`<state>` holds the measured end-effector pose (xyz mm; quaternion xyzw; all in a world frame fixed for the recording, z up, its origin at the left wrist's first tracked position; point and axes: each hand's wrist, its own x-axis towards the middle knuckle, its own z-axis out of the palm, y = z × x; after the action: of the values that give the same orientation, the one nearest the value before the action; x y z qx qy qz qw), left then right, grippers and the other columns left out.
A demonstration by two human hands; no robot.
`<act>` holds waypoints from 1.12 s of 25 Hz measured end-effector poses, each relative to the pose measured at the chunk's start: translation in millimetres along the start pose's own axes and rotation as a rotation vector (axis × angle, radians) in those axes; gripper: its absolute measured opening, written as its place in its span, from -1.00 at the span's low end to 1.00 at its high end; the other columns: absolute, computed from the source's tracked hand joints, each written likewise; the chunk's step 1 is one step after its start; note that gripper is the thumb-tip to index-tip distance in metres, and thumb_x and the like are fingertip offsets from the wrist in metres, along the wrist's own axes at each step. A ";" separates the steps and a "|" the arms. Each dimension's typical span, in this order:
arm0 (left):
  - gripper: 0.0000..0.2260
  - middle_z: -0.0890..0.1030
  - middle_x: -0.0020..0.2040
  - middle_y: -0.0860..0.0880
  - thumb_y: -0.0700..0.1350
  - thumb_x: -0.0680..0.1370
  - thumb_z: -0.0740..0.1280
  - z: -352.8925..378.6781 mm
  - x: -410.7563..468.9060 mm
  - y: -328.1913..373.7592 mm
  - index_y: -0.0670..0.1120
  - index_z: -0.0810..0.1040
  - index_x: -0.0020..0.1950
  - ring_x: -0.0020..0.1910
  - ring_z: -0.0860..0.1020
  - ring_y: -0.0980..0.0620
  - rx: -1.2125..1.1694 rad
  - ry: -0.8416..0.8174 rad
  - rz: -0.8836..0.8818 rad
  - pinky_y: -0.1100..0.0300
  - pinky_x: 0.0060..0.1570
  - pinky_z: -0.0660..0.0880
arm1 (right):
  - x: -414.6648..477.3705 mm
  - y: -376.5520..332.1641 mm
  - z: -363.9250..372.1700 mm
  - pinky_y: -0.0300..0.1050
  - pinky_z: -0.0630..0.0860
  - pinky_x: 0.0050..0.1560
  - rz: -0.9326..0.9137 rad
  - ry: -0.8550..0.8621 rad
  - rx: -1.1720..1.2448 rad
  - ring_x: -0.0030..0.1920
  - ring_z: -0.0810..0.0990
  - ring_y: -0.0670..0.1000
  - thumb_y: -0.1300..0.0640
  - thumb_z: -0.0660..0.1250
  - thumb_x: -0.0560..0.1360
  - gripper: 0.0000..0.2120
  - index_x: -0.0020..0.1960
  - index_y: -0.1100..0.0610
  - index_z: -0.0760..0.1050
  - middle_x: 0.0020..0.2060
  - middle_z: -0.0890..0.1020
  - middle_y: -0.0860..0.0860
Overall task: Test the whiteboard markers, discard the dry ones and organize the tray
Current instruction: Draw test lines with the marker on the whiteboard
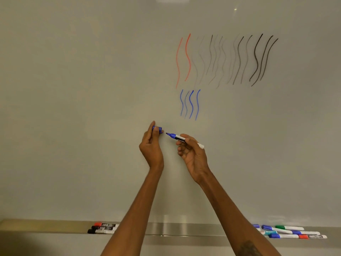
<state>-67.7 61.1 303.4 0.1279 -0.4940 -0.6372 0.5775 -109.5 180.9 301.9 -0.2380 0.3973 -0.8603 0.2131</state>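
Near the frame's middle, the left hand (pixel 151 143) is pinching the cap (pixel 157 128), the right hand (pixel 191 152) gripping the marker (pixel 177 137); misaligned capping risks inking fingers.

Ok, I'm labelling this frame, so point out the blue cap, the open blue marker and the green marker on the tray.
blue cap (pixel 158 129): head view, on its side between the left fingers.
blue marker (pixel 175 136): head view, on its barrel near the tip.
green marker (pixel 287 227): head view, on its barrel.
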 end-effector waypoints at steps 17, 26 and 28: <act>-0.75 0.68 0.16 0.04 -0.08 0.63 0.32 -38.3 -30.3 -35.9 -0.10 0.63 0.26 0.21 0.61 0.12 0.040 -0.004 -0.150 0.00 0.30 0.52 | -10.1 45.3 -6.1 -0.12 0.59 -0.14 0.039 0.098 -0.182 -0.18 0.66 0.10 0.16 0.26 0.62 -0.78 0.16 0.27 0.53 -0.01 0.70 0.23; -0.77 0.71 0.05 0.04 -0.11 0.62 0.32 -54.2 -33.0 -51.8 -0.09 0.61 0.26 0.15 0.64 0.07 -0.021 0.049 -0.196 0.05 0.20 0.58 | -8.3 64.5 -13.5 -0.05 0.65 0.03 0.154 0.086 -0.121 0.03 0.69 0.23 0.18 0.34 0.57 -0.75 0.17 0.32 0.56 -0.01 0.68 0.30; -0.77 0.70 0.08 0.07 -0.11 0.62 0.33 -61.0 -34.1 -59.7 -0.06 0.60 0.26 0.16 0.64 0.09 -0.022 0.064 -0.208 0.03 0.22 0.57 | -7.0 70.1 -14.7 -0.03 0.65 0.04 0.199 0.082 -0.098 0.04 0.69 0.25 0.19 0.34 0.57 -0.74 0.17 0.35 0.55 0.00 0.67 0.32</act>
<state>-49.1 51.9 213.8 0.1925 -0.4523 -0.6948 0.5250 -100.1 151.8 236.9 -0.1720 0.4690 -0.8234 0.2692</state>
